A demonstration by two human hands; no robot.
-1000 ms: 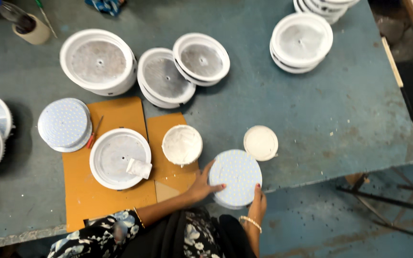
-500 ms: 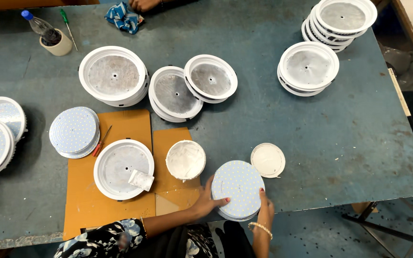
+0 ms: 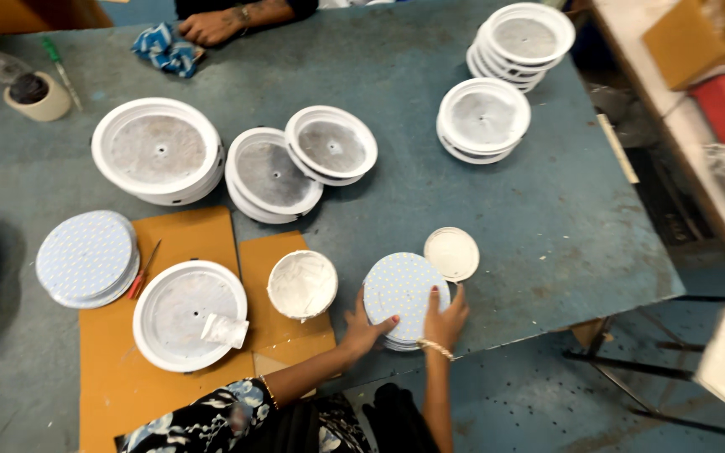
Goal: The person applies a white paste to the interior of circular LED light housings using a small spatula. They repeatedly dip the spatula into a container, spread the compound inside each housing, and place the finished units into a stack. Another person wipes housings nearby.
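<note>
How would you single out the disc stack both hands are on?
On the blue-grey table, look to the near edge, right of the white bowl. The stack of dotted round discs there is the only one under the left hand and right hand.

I see a white round dotted panel [image 3: 404, 289] on the blue-grey metal table [image 3: 547, 210], beside orange cardboard sheets [image 3: 195, 243].
</note>
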